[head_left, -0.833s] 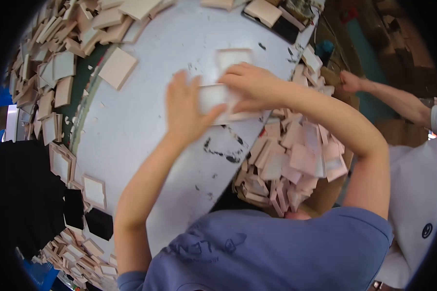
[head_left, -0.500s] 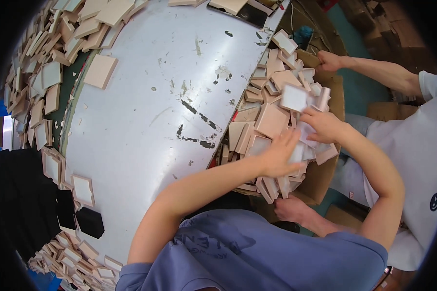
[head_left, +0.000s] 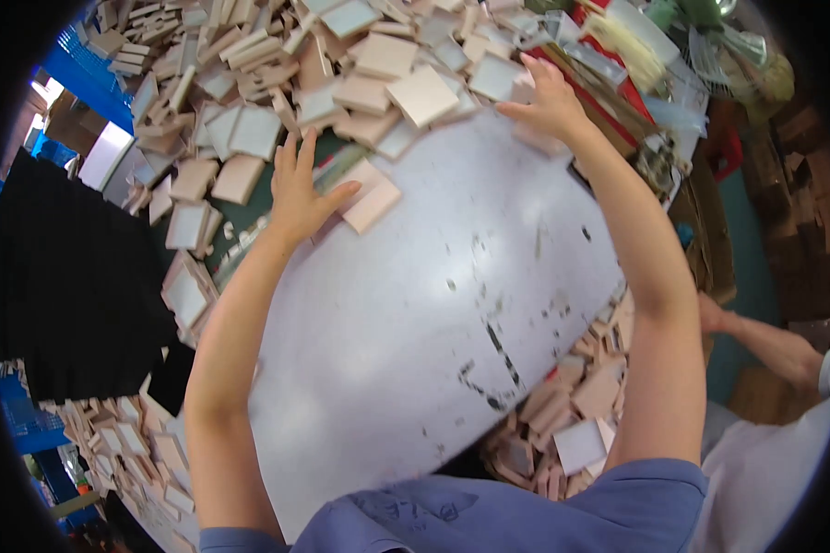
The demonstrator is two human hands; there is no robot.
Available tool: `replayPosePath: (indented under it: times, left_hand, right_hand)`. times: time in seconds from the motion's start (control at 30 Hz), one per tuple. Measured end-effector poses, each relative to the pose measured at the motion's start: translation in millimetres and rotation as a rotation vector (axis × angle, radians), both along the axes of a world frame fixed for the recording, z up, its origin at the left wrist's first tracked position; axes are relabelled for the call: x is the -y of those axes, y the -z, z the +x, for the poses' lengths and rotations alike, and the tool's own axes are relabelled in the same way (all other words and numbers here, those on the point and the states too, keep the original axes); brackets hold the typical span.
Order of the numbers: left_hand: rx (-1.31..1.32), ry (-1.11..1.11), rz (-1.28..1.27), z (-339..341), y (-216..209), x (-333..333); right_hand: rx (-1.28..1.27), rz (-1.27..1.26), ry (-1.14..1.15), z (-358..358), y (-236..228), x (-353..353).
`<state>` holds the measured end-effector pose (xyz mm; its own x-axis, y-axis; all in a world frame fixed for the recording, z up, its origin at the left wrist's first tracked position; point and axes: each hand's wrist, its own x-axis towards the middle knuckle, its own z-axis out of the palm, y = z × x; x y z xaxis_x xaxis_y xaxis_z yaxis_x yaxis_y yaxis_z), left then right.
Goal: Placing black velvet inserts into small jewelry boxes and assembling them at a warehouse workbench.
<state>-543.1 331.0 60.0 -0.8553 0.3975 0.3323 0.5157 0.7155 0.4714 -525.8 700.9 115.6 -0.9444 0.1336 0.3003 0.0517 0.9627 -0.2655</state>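
Observation:
My left hand is stretched over the far left part of the white table, fingers spread. It is beside a pale pink flat box at the table's edge; whether it touches the box I cannot tell. Farther right, my right hand reaches to the far side, its fingers apart, holding nothing I can see. By its fingertips lie pale flat boxes, part of a large heap of similar small boxes, some showing white faces.
The white table has dark worn marks. A carton of similar boxes stands at its near right edge. A co-worker's arm is to the right. Black cloth hangs at left, and bags and clutter lie far right.
Both my hands have left the carton of boxes and moved to the heap across the table. The view has turned left. The co-worker's arm remains beside the carton.

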Motion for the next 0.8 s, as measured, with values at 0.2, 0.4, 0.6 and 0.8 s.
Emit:
replayPosePath:
  times: [0.2, 0.4, 0.6, 0.8]
  left_hand:
    - [0.230, -0.063, 0.035, -75.9, 10.8, -59.9]
    - [0.145, -0.006, 0.125, -6.1, 12.4, -67.6]
    - [0.126, 0.169, 0.155, 129.6, 8.4, -95.1]
    - [0.238, 0.598, 0.526, 255.7, 15.6, -176.4]
  right_hand:
    - [0.122, 0.105, 0.103, -66.3, 27.6, 39.2]
    - [0.112, 0.269, -0.286, 8.2, 28.6, 63.4]
    - [0.265, 0.303, -0.382, 147.1, -2.5, 33.8]
    - [0.442, 0.192, -0.414, 282.4, -44.9, -5.5]
